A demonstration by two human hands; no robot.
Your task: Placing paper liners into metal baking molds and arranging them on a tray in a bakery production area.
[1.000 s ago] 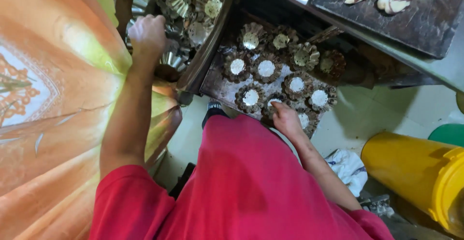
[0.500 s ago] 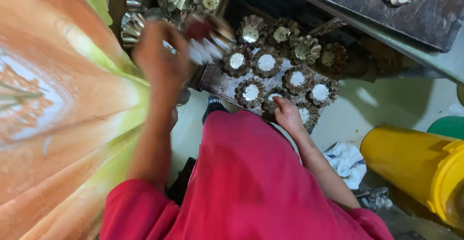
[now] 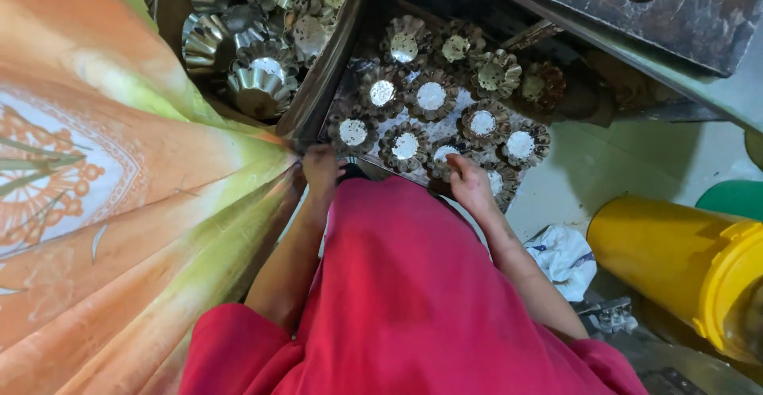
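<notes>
Most fluted tart moulds (image 3: 431,95) on my tray (image 3: 509,201) look filled, several empties wait in the pan (image 3: 326,85); right hand (image 3: 469,184) fingers together on one, left hand (image 3: 322,168) grip unclear.

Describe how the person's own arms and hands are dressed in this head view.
Both arms are bare from above the elbow down. The left hand and right hand wear no gloves; no rings, watch or bangles are visible. Short red sleeves cover the upper arms, matching the red garment over the body.
</notes>
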